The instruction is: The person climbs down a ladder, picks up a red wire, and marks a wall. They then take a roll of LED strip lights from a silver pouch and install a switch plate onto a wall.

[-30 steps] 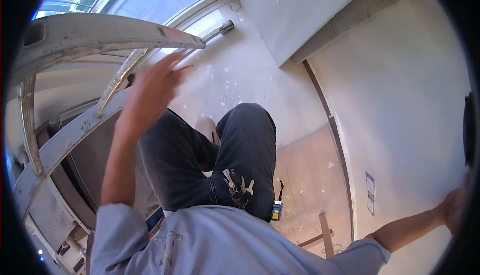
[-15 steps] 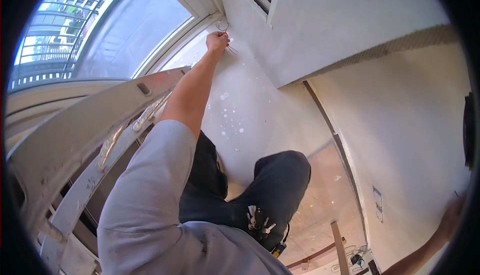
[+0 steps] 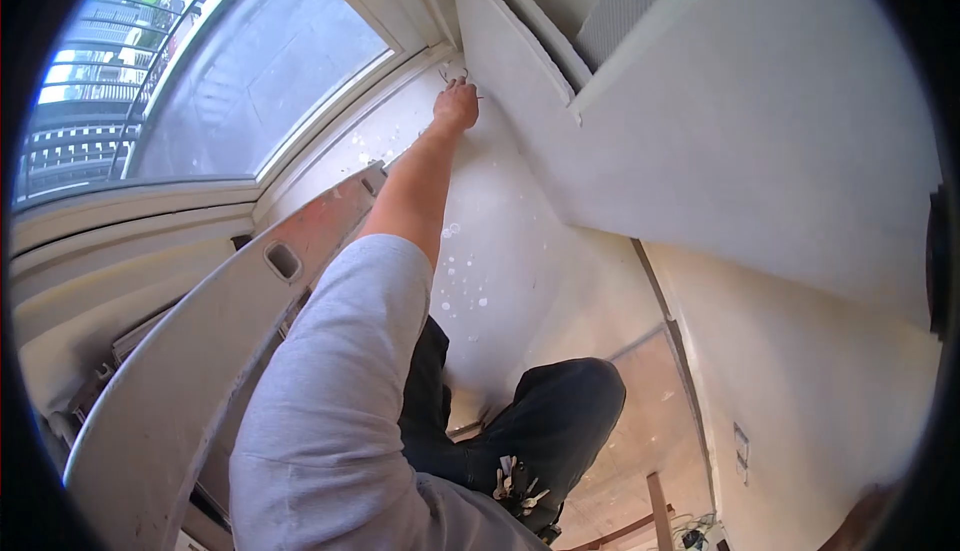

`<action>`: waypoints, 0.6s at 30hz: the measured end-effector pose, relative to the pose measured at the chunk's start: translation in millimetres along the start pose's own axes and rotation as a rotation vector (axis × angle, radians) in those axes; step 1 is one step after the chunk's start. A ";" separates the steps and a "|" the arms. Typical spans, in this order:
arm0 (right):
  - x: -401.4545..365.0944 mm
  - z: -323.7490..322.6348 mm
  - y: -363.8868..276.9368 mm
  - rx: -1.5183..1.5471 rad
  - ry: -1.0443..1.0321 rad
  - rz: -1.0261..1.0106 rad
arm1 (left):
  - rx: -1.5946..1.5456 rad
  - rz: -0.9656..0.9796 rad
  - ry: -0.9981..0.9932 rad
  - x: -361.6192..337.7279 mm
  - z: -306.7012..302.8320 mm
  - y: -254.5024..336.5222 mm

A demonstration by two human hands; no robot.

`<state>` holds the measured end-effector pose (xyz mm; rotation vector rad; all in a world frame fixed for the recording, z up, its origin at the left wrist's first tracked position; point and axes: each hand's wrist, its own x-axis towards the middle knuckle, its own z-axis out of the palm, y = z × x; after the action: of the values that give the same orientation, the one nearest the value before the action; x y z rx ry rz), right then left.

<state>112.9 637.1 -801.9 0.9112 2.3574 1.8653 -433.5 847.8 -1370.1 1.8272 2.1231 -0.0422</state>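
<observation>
My left hand is stretched far forward to the upper corner of the pale wall, beside the window frame. Thin wires come out of the wall at its fingertips, and a short wire end shows at its right side. Whether the fingers grip a wire is too small to tell. Only a blurred part of my right hand shows at the lower right edge, against the wall; its fingers are hidden.
A metal ladder stands along my left side, below the window. A white panel with a notched opening juts out at the upper right. Keys hang at my waist. Cables lie low at the bottom right.
The view has shifted and turned. My left hand has changed its pose at the wires, now with its back toward me. My right hand shows lower and less clearly at the edge.
</observation>
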 end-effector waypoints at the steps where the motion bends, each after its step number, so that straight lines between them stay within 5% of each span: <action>1: -1.1 1.5 0.1 -0.008 0.009 0.007 | -0.014 -0.005 0.008 4.8 3.1 -2.0; 5: 1.3 -2.3 -2.3 -0.063 -0.036 0.002 | 0.049 0.043 -0.022 23.3 21.2 -14.1; 11: -9.2 -2.7 1.9 -0.068 -0.035 0.031 | -0.053 -0.162 -0.174 21.9 16.5 0.8; 14: -9.6 -2.9 1.3 -0.060 -0.035 0.031 | 0.024 -0.090 -0.031 1.1 24.7 15.8; 18: -7.6 -1.4 -0.1 -0.043 -0.004 0.033 | 0.152 0.004 -0.079 -31.0 26.3 50.4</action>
<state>118.7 632.5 -804.2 0.9539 2.3044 1.9163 -375.0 820.6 -1376.5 1.8799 2.1131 -0.2772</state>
